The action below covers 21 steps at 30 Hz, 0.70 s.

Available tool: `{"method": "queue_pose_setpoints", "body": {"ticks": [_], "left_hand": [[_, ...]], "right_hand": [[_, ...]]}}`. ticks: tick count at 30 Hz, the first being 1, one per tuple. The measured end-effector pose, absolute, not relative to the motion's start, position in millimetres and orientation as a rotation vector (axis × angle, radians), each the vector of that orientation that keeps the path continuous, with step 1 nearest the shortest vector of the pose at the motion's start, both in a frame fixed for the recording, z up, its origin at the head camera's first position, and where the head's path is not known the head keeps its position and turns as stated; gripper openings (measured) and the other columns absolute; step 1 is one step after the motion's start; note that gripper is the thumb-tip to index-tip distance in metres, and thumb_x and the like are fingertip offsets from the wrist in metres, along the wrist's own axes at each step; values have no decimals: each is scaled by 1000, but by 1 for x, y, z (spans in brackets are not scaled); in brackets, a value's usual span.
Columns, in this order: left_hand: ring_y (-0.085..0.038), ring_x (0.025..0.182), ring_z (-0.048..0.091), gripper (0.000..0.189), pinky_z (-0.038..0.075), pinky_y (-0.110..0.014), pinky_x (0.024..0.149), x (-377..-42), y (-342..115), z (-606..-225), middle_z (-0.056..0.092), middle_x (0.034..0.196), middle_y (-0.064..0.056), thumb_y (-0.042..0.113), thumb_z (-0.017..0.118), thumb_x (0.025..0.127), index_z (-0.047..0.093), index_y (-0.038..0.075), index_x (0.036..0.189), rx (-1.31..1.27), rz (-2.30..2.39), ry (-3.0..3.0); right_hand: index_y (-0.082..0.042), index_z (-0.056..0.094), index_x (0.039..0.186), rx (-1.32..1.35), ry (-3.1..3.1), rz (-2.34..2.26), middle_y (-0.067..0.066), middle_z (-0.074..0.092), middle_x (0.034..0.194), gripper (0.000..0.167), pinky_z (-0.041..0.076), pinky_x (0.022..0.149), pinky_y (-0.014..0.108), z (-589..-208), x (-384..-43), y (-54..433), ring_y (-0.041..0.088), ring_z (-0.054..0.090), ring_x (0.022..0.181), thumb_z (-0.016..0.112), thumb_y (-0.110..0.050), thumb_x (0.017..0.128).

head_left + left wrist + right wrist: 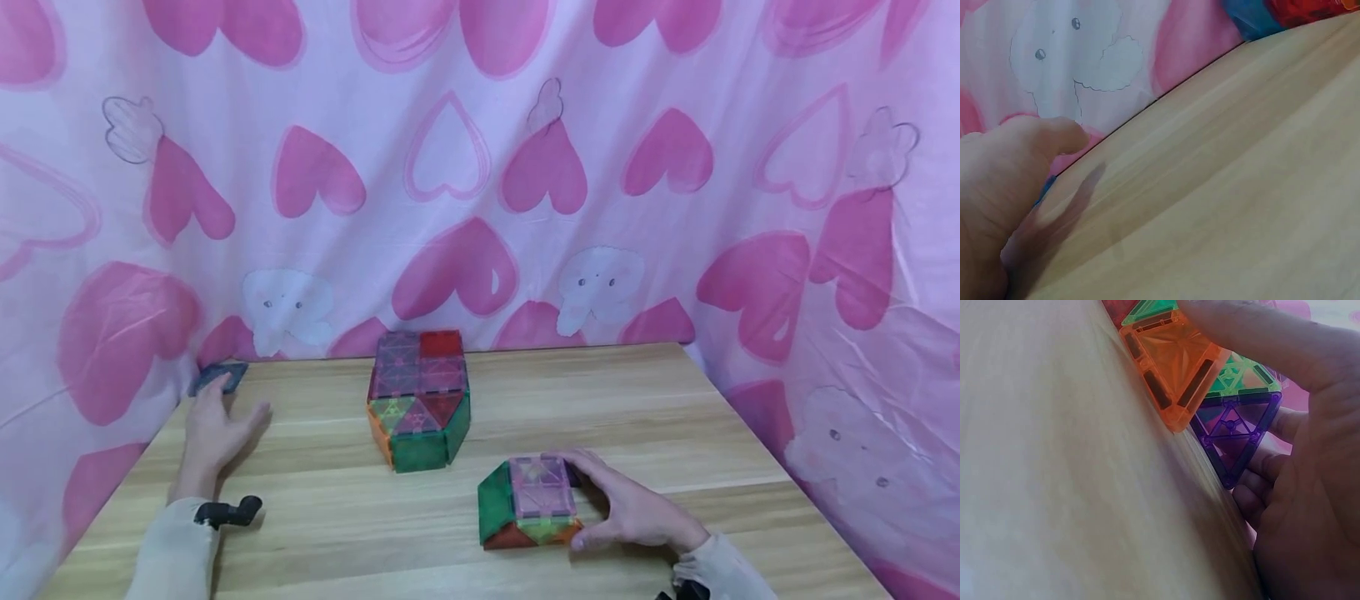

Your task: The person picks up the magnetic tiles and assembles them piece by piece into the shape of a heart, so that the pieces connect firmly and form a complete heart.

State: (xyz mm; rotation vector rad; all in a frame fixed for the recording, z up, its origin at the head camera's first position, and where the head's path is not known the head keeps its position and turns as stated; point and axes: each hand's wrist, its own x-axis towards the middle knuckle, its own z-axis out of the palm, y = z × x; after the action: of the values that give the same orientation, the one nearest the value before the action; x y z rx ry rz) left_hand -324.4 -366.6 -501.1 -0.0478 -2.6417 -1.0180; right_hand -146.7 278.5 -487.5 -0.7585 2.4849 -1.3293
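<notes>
At the far left table edge, my left hand (pixel 213 433) reaches out, its fingertips touching a dark blue magnetic tile (pixel 231 377). The thumb is spread away from the fingers. My right hand (pixel 633 504) grips a small block of magnetic tiles (pixel 542 492) at its right side, thumb at the near corner and fingers behind. That block has a purple top, a green side and red at the front. In the right wrist view the thumb lies by an orange triangle tile (pixel 1175 359), and fingers show behind a purple triangle tile (pixel 1232 428).
A larger magnetic tile structure (pixel 418 400), purple and red on top with green and orange sides, stands mid-table towards the back. A pink heart-patterned curtain (pixel 450 208) hangs behind and beside the wooden table (pixel 337 517).
</notes>
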Motion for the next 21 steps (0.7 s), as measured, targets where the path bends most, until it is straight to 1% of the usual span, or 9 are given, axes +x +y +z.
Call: {"method": "queue_pose_setpoints", "body": {"ticks": [3,6,7,9,11,14,18,19,21], "left_hand": [[-68,156,21,102,21,-80,125,-325,-370,-505,23,168,-49,48,67,107,19,-19,167,-137,-932,-2697],[-69,157,16,100,18,-80,125,-323,-369,-505,19,168,-50,52,58,112,17,-22,165,-178,-828,-2784],[-69,157,18,99,19,-80,124,-322,-368,-505,20,167,-51,53,56,113,19,-23,164,-178,-795,-2802],[-70,153,24,93,23,-80,121,-320,-365,-504,25,165,-51,51,55,114,26,-23,162,-169,-739,-2812],[-70,146,31,83,29,-80,117,-319,-362,-505,31,160,-50,46,58,113,38,-20,158,-155,-722,-2782],[-66,135,37,67,35,-76,109,-316,-357,-506,41,146,-46,37,66,110,51,-16,150,-147,-754,-2705],[-58,122,42,46,36,-68,98,-311,-354,-508,52,128,-40,18,77,102,67,-13,135,-237,-808,-2582],[-58,121,43,42,35,-67,97,-309,-354,-509,54,127,-39,15,79,99,71,-11,131,-264,-813,-2560],[-62,126,44,37,34,-71,102,-306,-353,-509,54,133,-43,13,83,95,75,-8,125,-322,-830,-2544]], "right_hand": [[-35,38,170,-766,2495,-1319,0,45,166,103,28,123,19,-487,-146,278,13,43,151,98,-30,87],[-35,38,170,-766,2491,-1325,1,45,165,102,29,123,19,-487,-146,279,13,44,150,97,-29,88],[-35,38,170,-763,2490,-1325,1,45,165,102,29,123,19,-487,-146,279,13,43,150,97,-29,88],[-35,37,171,-755,2479,-1332,1,44,166,102,29,123,18,-486,-146,279,12,43,150,97,-29,88],[-35,38,171,-749,2478,-1336,1,44,166,102,28,122,18,-486,-146,279,12,42,151,97,-29,88],[-33,37,171,-752,2484,-1330,1,43,167,103,28,123,18,-485,-145,279,12,42,151,97,-30,88],[-29,37,172,-763,2489,-1326,1,44,167,103,29,122,19,-485,-145,279,13,43,151,97,-30,88],[-28,37,172,-766,2485,-1331,1,45,167,103,29,123,19,-485,-145,279,13,43,150,97,-30,88],[-27,37,171,-775,2479,-1347,2,46,166,102,30,123,19,-486,-144,279,14,45,150,97,-28,88]]}}
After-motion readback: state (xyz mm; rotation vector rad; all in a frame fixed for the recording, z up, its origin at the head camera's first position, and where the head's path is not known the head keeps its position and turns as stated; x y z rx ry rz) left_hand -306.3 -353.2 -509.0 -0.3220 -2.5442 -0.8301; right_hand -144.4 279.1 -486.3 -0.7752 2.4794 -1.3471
